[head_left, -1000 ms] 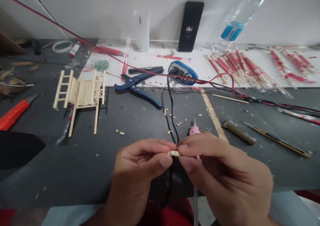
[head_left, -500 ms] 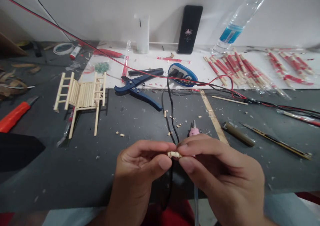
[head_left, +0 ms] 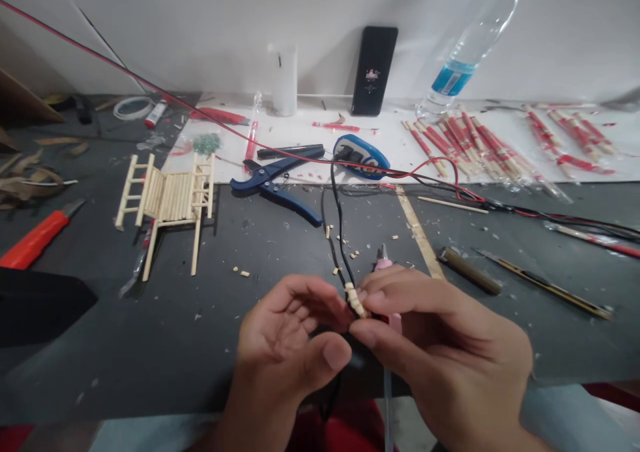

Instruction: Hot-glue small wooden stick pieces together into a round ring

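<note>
A small pale wooden piece (head_left: 355,299) made of short stick lengths is pinched between the thumb and fingers of my right hand (head_left: 440,345). Beside it, my left hand (head_left: 295,345) is cupped, its thumb apart from its fingers and nothing gripped between them. A pink-handled tool (head_left: 383,263) with a metal tip lies partly hidden behind my right hand. Several tiny cut wood bits (head_left: 353,255) are scattered beyond my hands. To the left stands a miniature chair-like frame (head_left: 173,199) built of thin sticks.
Blue cutters (head_left: 280,195) lie near a blue-and-white device (head_left: 361,157). Red-wrapped sticks (head_left: 475,139), a water bottle (head_left: 457,65) and a phone (head_left: 375,71) are at the back. A utility knife (head_left: 545,282) lies right; an orange-handled knife (head_left: 37,235) lies left. Cables cross the table.
My left fingers have let go of the small wooden piece and spread apart. In my right hand, the piece has turned from level to a steep slant. The view has shifted slightly.
</note>
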A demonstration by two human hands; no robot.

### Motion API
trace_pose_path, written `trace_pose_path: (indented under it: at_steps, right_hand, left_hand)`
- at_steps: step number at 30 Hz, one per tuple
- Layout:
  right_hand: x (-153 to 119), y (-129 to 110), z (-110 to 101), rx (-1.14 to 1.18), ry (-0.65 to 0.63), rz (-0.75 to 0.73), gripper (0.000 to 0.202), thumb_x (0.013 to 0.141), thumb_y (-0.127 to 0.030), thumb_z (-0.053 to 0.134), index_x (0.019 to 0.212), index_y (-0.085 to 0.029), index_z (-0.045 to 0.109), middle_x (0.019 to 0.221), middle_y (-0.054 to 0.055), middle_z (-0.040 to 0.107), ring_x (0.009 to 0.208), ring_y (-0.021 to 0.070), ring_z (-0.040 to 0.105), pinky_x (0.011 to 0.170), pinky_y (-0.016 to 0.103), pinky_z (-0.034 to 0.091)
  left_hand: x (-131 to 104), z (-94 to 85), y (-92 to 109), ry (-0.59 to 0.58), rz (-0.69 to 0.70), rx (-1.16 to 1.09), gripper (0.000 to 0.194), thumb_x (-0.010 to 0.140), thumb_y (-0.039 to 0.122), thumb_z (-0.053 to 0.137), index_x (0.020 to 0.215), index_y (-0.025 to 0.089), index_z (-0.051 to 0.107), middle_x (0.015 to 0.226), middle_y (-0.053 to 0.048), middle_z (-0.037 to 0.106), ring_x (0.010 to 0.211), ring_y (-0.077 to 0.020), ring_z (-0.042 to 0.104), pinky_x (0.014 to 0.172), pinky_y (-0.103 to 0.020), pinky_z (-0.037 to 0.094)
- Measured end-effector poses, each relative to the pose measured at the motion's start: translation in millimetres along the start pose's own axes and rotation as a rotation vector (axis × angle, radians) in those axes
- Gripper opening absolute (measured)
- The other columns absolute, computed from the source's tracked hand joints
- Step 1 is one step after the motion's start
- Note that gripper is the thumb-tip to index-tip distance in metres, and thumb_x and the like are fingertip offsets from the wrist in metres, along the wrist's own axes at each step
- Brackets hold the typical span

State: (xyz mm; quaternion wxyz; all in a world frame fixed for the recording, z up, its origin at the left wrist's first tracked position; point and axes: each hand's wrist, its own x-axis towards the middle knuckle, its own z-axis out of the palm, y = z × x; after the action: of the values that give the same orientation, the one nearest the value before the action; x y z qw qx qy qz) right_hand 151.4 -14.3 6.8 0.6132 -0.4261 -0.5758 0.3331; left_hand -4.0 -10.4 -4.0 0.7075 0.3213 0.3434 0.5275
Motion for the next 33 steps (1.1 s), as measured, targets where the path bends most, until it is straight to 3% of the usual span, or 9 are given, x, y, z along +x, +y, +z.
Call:
trace_pose_path:
  at_steps: [5, 9, 12, 16, 19, 22, 27, 30, 33]
  right_hand:
    - [6, -6, -10, -0.226, -0.178, -0.278, 0.031, 0.083, 0.003, 0.08, 0.099, -0.022, 0.073, 0.087, 0.0, 0.082, 0.077, 0.0132, 0.079, 0.083, 0.023, 0.066]
    - [9, -15, -13, -0.346, -0.283, -0.217, 0.037, 0.083, 0.006, 0.075, 0.1, -0.027, 0.069, 0.088, -0.001, 0.081, 0.077, 0.0136, 0.079, 0.083, 0.023, 0.066]
    - [5, -14, -9, -0.332, -0.275, -0.157, 0.039, 0.084, 0.001, 0.078, 0.104, -0.03, 0.067, 0.094, -0.001, 0.082, 0.078, 0.018, 0.08, 0.081, 0.03, 0.068]
    - [3, -8, -13, -0.425, -0.263, -0.17, 0.032, 0.089, -0.013, 0.08, 0.112, -0.028, 0.064, 0.1, 0.0, 0.081, 0.087, 0.0195, 0.079, 0.08, 0.032, 0.065]
    - [8, -6, -23, -0.575, -0.291, -0.115, 0.019, 0.093, -0.02, 0.075, 0.108, -0.026, 0.066, 0.094, -0.001, 0.077, 0.082, 0.0151, 0.074, 0.072, 0.026, 0.059]
    - [16, -6, -31, -0.606, -0.37, -0.046, 0.008, 0.096, -0.021, 0.072, 0.103, -0.024, 0.07, 0.09, -0.002, 0.075, 0.079, 0.0141, 0.07, 0.069, 0.026, 0.053]
    - [24, -2, -30, -0.646, -0.546, -0.007, 0.006, 0.1, -0.019, 0.068, 0.099, -0.02, 0.074, 0.087, 0.001, 0.075, 0.081, 0.0195, 0.064, 0.073, 0.032, 0.05]
    - [24, -1, -29, -0.674, -0.64, 0.014, 0.014, 0.104, -0.02, 0.063, 0.099, -0.019, 0.076, 0.085, 0.002, 0.071, 0.081, 0.0212, 0.06, 0.076, 0.036, 0.047]
    - [24, 0, -31, -0.68, -0.697, -0.014, 0.021, 0.107, -0.019, 0.058, 0.099, -0.018, 0.077, 0.081, 0.002, 0.067, 0.079, 0.021, 0.057, 0.078, 0.039, 0.046]
  left_hand:
    - [-2, -0.7, 4, -0.002, -0.07, 0.033, 0.015, 0.08, 0.036, 0.094, 0.09, 0.027, 0.087, 0.082, -0.001, 0.082, 0.073, -0.0105, 0.075, 0.072, -0.013, 0.059]
    - [-1, -1.5, 7, 0.047, -0.082, 0.127, 0.009, 0.079, 0.032, 0.094, 0.081, 0.027, 0.087, 0.075, -0.001, 0.082, 0.068, -0.0103, 0.074, 0.068, -0.013, 0.058]
    - [1, -3.1, 13, 0.093, -0.081, 0.197, 0.006, 0.08, 0.031, 0.092, 0.079, 0.028, 0.087, 0.076, -0.001, 0.083, 0.069, -0.012, 0.075, 0.067, -0.015, 0.058]
    - [10, -10.3, 27, 0.107, -0.002, 0.627, 0.01, 0.082, 0.029, 0.085, 0.073, 0.026, 0.084, 0.068, 0.0, 0.079, 0.062, -0.0146, 0.071, 0.059, -0.019, 0.054]
    - [20, -20.6, 35, 0.007, 0.158, 1.085, 0.01, 0.084, 0.028, 0.078, 0.075, 0.026, 0.084, 0.064, 0.0, 0.075, 0.06, -0.017, 0.067, 0.053, -0.024, 0.047]
    - [30, -31.8, 37, -0.136, 0.261, 1.375, 0.016, 0.087, 0.03, 0.072, 0.076, 0.028, 0.083, 0.059, 0.001, 0.069, 0.059, -0.0187, 0.062, 0.051, -0.027, 0.04]
    - [34, -42.4, 31, -0.261, 0.265, 1.566, 0.02, 0.094, 0.029, 0.065, 0.082, 0.027, 0.081, 0.06, 0.001, 0.066, 0.064, -0.0206, 0.06, 0.058, -0.031, 0.04]
    - [30, -44.9, 29, -0.228, 0.308, 1.592, 0.018, 0.099, 0.032, 0.063, 0.097, 0.027, 0.08, 0.075, 0.0, 0.076, 0.073, -0.0223, 0.065, 0.065, -0.032, 0.044]
    - [22, -48.2, 29, -0.22, 0.428, 1.61, 0.016, 0.103, 0.028, 0.059, 0.105, 0.026, 0.075, 0.096, -0.002, 0.081, 0.088, -0.023, 0.071, 0.084, -0.036, 0.05]
